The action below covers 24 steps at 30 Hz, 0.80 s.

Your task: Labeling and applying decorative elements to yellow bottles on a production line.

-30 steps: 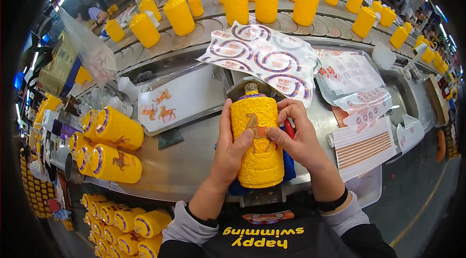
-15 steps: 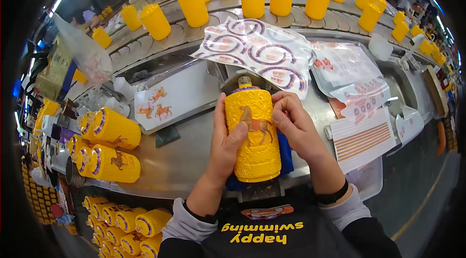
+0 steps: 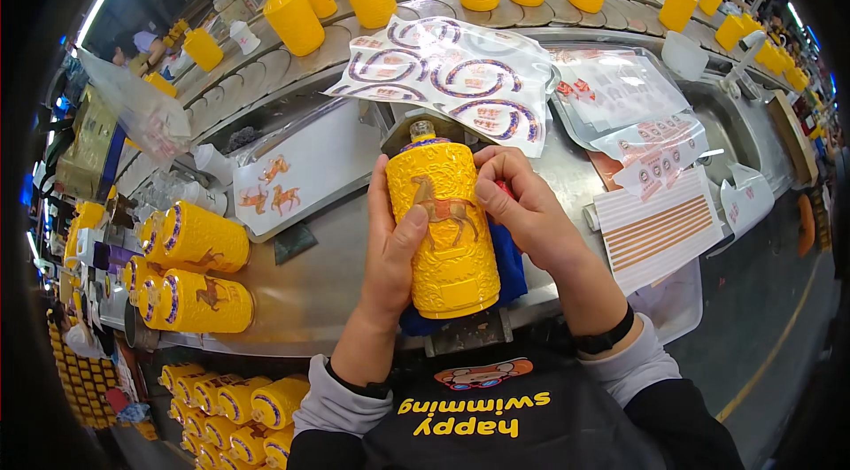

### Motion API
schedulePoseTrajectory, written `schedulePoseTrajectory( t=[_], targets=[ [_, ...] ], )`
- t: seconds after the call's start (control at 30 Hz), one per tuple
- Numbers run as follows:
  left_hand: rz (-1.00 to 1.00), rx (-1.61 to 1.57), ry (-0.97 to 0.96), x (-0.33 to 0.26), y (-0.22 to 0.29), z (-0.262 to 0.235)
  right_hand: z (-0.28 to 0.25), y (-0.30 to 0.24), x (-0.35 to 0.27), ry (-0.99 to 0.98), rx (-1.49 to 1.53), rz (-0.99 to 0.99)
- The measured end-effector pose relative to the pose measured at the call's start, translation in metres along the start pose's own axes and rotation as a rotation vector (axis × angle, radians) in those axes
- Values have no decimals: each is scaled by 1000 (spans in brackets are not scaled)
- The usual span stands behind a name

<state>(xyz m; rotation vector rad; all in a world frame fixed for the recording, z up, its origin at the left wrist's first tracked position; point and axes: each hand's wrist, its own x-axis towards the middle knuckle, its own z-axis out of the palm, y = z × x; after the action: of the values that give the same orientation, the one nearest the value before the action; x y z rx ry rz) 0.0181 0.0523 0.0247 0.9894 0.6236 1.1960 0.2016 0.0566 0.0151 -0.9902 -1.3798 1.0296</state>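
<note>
A yellow embossed bottle (image 3: 450, 262) with a brown horse picture on its front and a patterned band at its shoulder is held over the near side of the metal bench. My left hand (image 3: 390, 244) wraps its left side, thumb lying on the front by the horse. On the right side my right hand (image 3: 518, 204) grips it near the shoulder, fingers bent and partly hidden behind. A blue cloth (image 3: 507, 266) shows under and behind the bottle. Beyond the bottle's neck lies a clear sheet of curved patterned decals (image 3: 447, 72).
Decorated yellow bottles (image 3: 208, 300) lie on the bench at left. A sheet of horse decals (image 3: 279, 191) rests on a tray; striped strips (image 3: 660, 227) lie at right beside a sink (image 3: 739, 129). Behind, a curved conveyor (image 3: 425, 5) carries plain yellow bottles. More bottles (image 3: 239, 399) are stacked below left.
The view has shifted a little, so the bench and my hands sit slightly left and higher. Bottles on the conveyor have changed places. Both hands still hold the same bottle.
</note>
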Motion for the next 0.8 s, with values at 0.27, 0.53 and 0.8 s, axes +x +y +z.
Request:
schedulePoseTrajectory(
  t=[0.27, 0.53, 0.8],
  targets=[
    [1, 10, 1, 1, 0, 0, -1, 7, -1, -10, 34, -4],
    [13, 20, -10, 1, -3, -3, -10, 2, -8, 40, -58, 99],
    [10, 21, 3, 1, -1, 0, -7, -24, -10, -25, -82, 170]
  ],
)
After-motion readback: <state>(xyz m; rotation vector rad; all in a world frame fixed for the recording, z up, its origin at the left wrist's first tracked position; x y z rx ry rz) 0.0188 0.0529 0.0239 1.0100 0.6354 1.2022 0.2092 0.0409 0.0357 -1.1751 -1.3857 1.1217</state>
